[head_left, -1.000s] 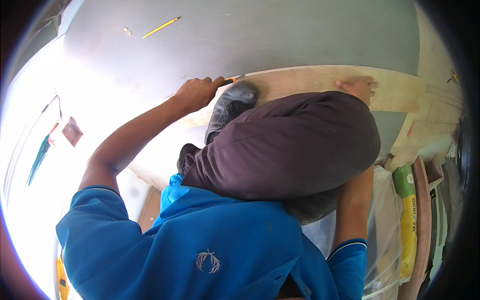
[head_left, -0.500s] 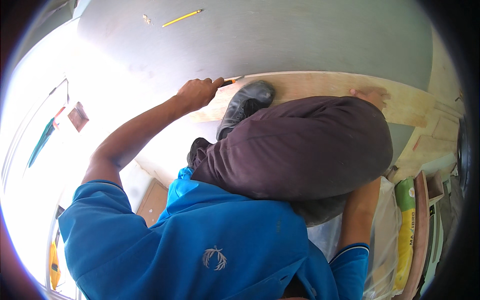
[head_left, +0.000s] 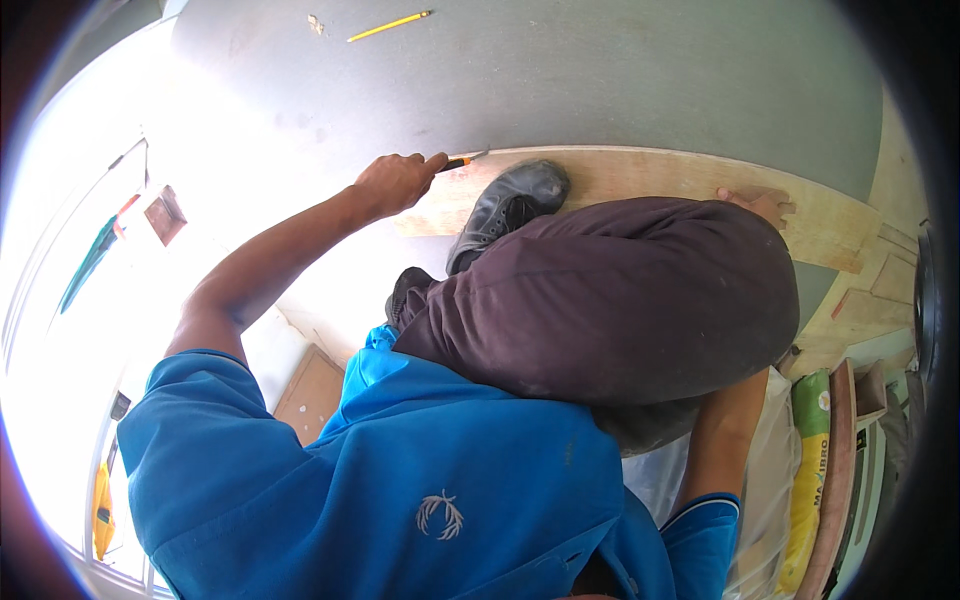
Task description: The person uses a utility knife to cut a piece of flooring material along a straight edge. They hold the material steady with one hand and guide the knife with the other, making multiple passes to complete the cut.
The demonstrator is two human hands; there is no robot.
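1. Evidently, in the head view, a long pale wooden board (head_left: 640, 178) is laid across a grey sheet (head_left: 650, 80), with grey visible on both sides of it.
2. A cutter (head_left: 462, 162) with a black and orange handle is held by the left hand (head_left: 398, 184); the grip is closed around the handle, and the blade is set at the board's far edge, just left of a dark shoe (head_left: 520, 190). Whether the sheet is touched by the tip cannot be told.
3. The board is touched near its right end by the right hand (head_left: 764, 204), partly hidden by the knee; the visible fingers are spread, the grip is apart, and nothing is seen clasped.
4. The shoe is planted on the board between both hands, so the board appears to be pinned in two places.
5. The step in hand is judged to be scoring along the board's edge, which seems to be used as a guide.
6. For the next move, even pressure and a firmly held board are called for, with the shoe's toe kept clear.
7. A yellow pencil (head_left: 388, 26) is left lying farther off.
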